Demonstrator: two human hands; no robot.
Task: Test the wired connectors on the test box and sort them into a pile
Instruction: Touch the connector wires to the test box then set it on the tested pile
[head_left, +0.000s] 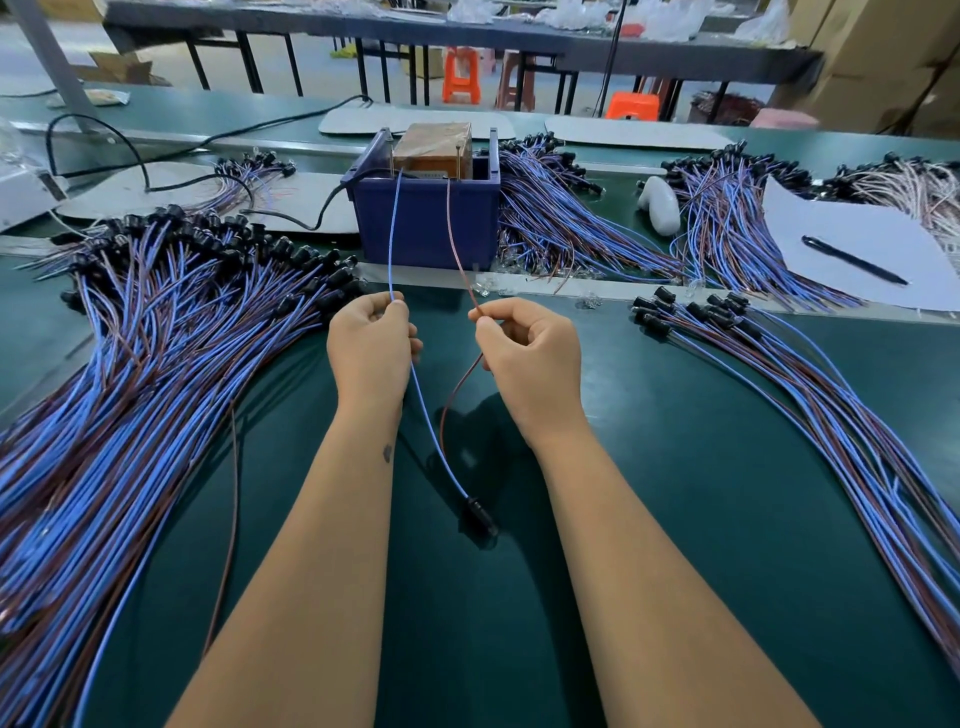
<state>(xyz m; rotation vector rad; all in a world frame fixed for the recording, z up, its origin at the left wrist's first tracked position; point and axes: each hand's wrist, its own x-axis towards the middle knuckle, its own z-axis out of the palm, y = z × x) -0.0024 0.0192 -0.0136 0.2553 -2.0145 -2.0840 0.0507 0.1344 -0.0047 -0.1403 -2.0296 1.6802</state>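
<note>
Green worktable (701, 467): bears everything listed; the landmark for all places below is the test box.

Left pile (156, 374): large fan of blue and brown wired connectors, left of the test box and nearer the person, black connector heads pointing toward the box. Whether tested or untested cannot be told.

Right pile (810, 410): thinner fan of the same parts, right of the test box and nearer the person.

Far heaps (566, 228): further bundles just beside the test box on its right, and more well beyond.

Test box (423, 208): blue bin holding a brownish block with upright posts, at the far middle of the table, a black cable leaving its left side.

White sheet (857, 244) with black pen (852, 260): well right of the test box.

Left hand (371, 348): in front of the test box, clenched on the blue wire (392, 234), pinching it between thumb and forefinger; the wire's end reaches the left post.

Right hand (530, 348): in front of the test box, beside the left hand, pinching the brown wire (457, 244), whose end reaches the right post.

Black connector (478, 517): the item under test, joining both wires, lying on the table nearest the person, between the forearms.

Handling note, as judgement: the test step is in hand. Keep each bare end firmly against its own post, wires apart so they do not cross, hands steady until the box answers; any indicator is not visible here. Then lift both ends together and lay the part heads-aligned on its pile.
</note>
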